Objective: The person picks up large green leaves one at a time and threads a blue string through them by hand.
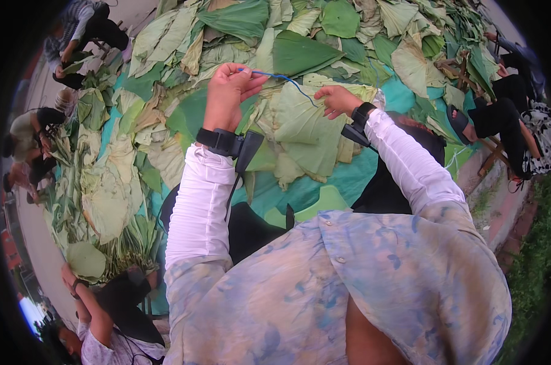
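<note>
My left hand (pixel 234 93) is raised over the pile, a thin blue cord (pixel 288 78) pinched between its thumb and fingers. The cord runs to the right, and its free end dangles close to the fingertips of my right hand (pixel 338 101). That hand has its fingers slightly bent and apart; the cord appears not to be in its grip. Beneath both hands lie large pale green leaves (pixel 303 116), creased and overlapping. A darker green folded leaf (pixel 303 52) lies just beyond the cord. Each of my wrists wears a black strap with a device.
Heaped leaves (pixel 109 191) spread left and ahead over a teal tarp (pixel 275 189). A light green plastic object (pixel 323 203) is near my legs. People sit at left, lower left (pixel 120 344) and right (pixel 508 109). A wooden stool (pixel 492 157) stands at the right.
</note>
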`<state>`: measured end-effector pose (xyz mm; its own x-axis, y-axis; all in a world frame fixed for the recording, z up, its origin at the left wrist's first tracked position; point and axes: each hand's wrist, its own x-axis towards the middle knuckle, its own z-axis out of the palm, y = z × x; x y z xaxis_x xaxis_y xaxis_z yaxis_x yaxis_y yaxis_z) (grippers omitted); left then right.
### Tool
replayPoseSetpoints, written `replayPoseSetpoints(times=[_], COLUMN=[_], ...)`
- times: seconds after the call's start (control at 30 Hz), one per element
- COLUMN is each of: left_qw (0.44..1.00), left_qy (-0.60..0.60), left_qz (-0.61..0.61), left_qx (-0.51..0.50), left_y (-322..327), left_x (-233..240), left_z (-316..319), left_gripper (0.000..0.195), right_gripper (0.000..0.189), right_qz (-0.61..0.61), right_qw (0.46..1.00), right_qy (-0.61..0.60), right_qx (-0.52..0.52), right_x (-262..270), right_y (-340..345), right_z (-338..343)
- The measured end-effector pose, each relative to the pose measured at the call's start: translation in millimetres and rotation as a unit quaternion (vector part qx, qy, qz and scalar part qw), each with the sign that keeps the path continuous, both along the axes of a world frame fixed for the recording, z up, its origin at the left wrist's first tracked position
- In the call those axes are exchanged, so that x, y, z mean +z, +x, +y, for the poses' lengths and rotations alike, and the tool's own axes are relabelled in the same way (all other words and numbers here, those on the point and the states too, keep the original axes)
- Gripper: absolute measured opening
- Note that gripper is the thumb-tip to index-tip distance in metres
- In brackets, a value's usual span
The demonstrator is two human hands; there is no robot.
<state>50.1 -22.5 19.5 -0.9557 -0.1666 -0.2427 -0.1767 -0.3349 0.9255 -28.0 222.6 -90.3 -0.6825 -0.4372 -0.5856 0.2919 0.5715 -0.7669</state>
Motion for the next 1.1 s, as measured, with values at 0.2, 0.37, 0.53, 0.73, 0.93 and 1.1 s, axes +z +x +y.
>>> replayPoseSetpoints(times=[0.2,0.37,0.53,0.73,0.93,1.1], left_qw=[1.000,1.000,1.000,0.999,0.999,0.998], left_qy=[0.001,0.008,0.015,0.014,0.012,0.016], left_qz=[0.002,-0.005,-0.017,-0.042,-0.038,-0.023], left_qx=[0.000,-0.013,-0.018,-0.016,-0.028,-0.048], left_y=[5,-2,5,2,0,-5], left_x=[2,-1,-4,-7,-5,-2], left_z=[-11,-5,-8,-6,-5,2], left_gripper=[0.005,0.003,0.003,0.005,0.005,0.004], right_gripper=[0.039,0.042,0.031,0.032,0.039,0.039], right_qz=[-0.107,-0.030,0.120,0.168,0.226,0.336], right_qw=[0.993,0.991,0.965,0.954,0.914,0.909], right_qy=[-0.050,0.129,0.225,0.231,0.315,0.211], right_qx=[-0.029,0.004,0.063,0.092,0.118,0.130], right_x=[-11,-64,-111,-152,-144,-77], right_y=[-2,-22,-13,-20,-21,-42], right_z=[3,31,39,53,50,44])
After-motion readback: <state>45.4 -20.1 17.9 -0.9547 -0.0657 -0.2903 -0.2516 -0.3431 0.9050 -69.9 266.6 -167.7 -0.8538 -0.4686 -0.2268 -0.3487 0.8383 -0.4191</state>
